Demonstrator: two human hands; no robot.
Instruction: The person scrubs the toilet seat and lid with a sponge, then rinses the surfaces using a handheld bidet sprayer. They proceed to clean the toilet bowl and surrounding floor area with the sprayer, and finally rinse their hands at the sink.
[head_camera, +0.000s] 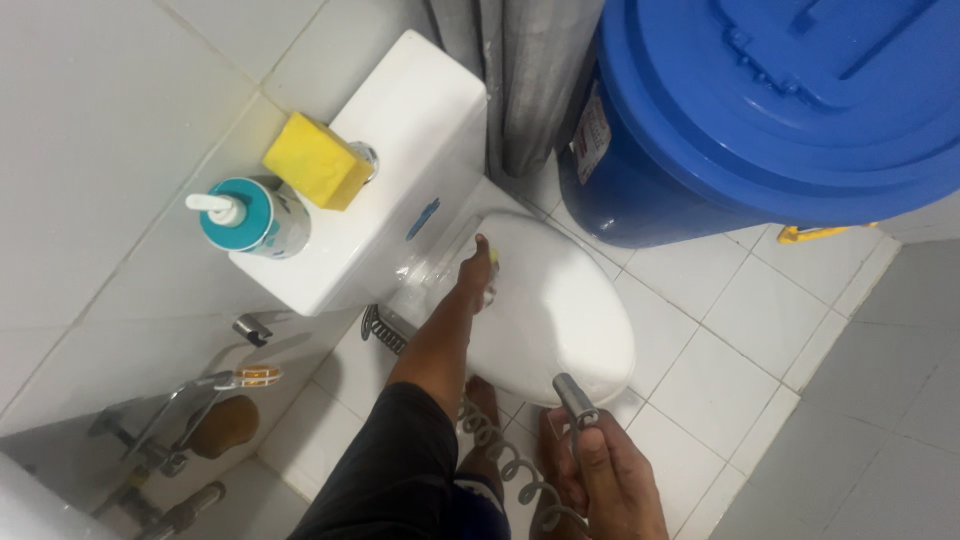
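Blue drum (700, 150): the largest item, round plastic with a ribbed lid, standing on the tiled floor (740, 320) beside the toilet.

Toilet cistern (400, 170): white glazed ceramic, box-shaped, against the tiled wall. On top sit a yellow sponge (315, 160) (soft, block-shaped) and a teal pump bottle (245, 215).

Toilet lid (555, 300): closed, smooth white oval, glossy and probably slippery when wet. We judge it rigid and light enough to lift by its front rim.

Left hand (478, 275): our arm reaches forward, and the fingers rest at the rear of the lid near the hinge. There is something small and yellowish at the fingertips, perhaps a scrubbing pad; the view is too poor for us to say whether the hand is closed on it.

Right hand (610, 480): wrapped shut around a bidet sprayer (577, 400), a short metal nozzle pointing up toward the lid's front edge. It looks hard and smooth, best held by the handle as here, thumb near the trigger.

Coiled hose (500, 450): springy grey spiral trailing from the sprayer past our bare feet; it will tug back when stretched.

Wall tap (175, 410): metal fitting, lower left, with a small orange-tipped piece nearby.
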